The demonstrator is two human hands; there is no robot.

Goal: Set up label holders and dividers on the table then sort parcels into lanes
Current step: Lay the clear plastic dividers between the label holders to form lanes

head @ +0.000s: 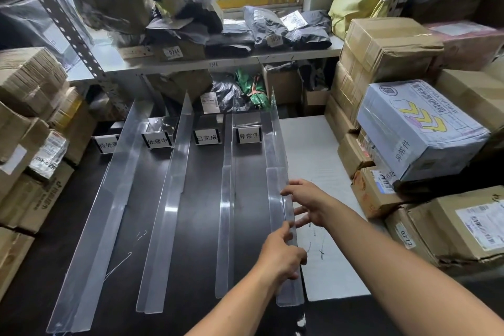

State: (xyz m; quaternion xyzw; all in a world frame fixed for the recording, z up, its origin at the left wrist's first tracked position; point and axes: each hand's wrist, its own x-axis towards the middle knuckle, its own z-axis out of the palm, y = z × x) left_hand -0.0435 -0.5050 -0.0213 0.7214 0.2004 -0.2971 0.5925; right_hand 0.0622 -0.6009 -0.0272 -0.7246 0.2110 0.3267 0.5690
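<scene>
Standing toward the right of the dark table (196,226), the long clear acrylic divider (276,150) partly blurs the right hand (308,204), its spread fingers touching it; the left hand (283,254) pinches its top edge nearer the table's front.

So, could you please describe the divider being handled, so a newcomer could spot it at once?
On the dark table, four clear dividers run away from the person. It is the rightmost divider, beside the pale sheet, just right of the label holder reading 异常件. Only this one has hands on it: the left hand grips it, the right hand touches it.
</scene>
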